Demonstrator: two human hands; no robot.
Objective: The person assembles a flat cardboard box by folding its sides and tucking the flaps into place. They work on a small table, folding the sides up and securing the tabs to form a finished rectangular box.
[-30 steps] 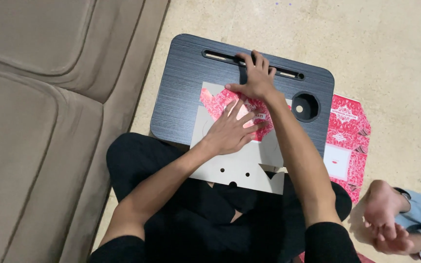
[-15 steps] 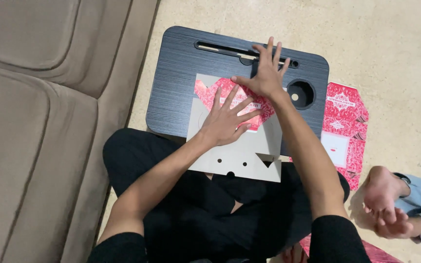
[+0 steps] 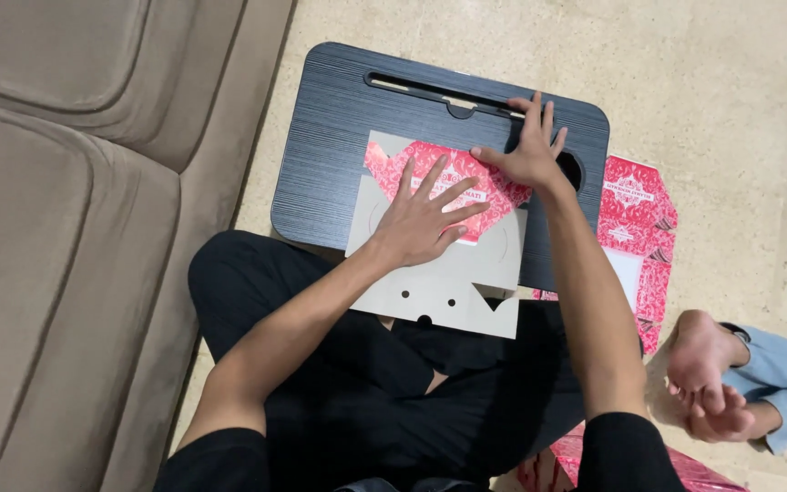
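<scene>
On the black lap tray (image 3: 339, 118) across my legs lies a flat grey-and-red carton blank (image 3: 439, 273). Left hand (image 3: 421, 219) open, fingers spread, pressing its red flap and hiding part of it. Right hand (image 3: 526, 150) open, flat at the flap's upper right corner. Further right, more red blanks (image 3: 635, 228) partly behind my forearm; another person's foot (image 3: 699, 351) cut off.

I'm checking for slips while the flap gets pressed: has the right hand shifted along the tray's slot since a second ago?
Yes. The right hand has slid rightward past the slot's notch on the black lap tray, towards the round hole.
</scene>
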